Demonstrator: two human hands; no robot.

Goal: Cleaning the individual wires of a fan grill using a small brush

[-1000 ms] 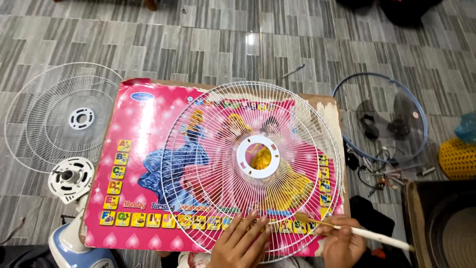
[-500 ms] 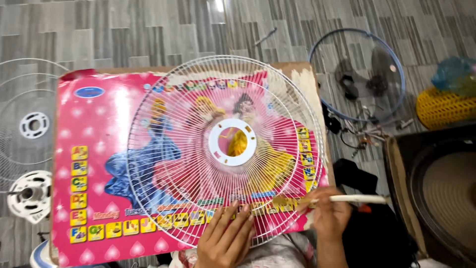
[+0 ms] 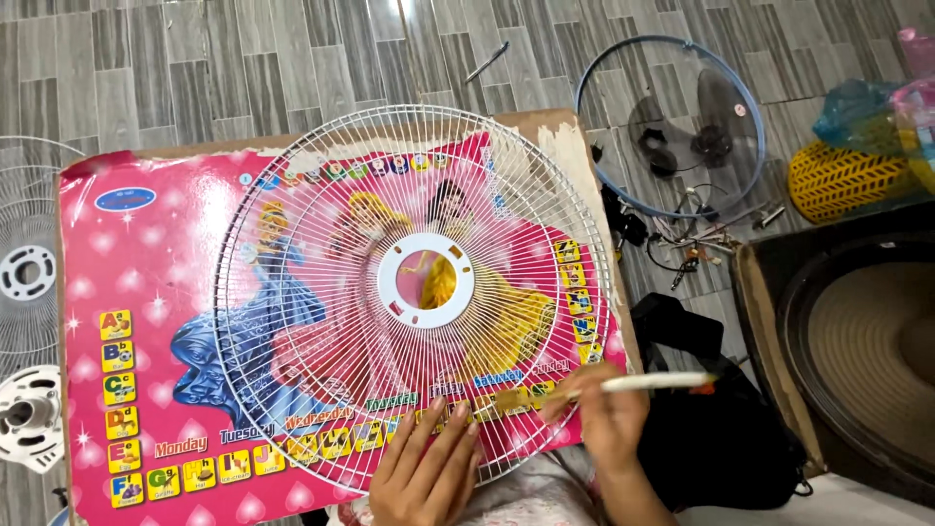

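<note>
White wire fan guard laid flat on pink picture board, left hand spread flat at its six o'clock rim, paintbrush gripped by right hand at four o'clock.

The fan grille is thin white-coated wire around a smooth plastic hub; the pink board beneath is glossy printed card, torn at its edge; the floor is shiny grey tile.

pink printed board: flat rectangle, frame centre to 9 o'clock, cartoon figures, yellow letter tiles down left and bottom edges, blue oval label at its 11 o'clock | brown cardboard box: 3 o'clock, open, dark inside
</note>
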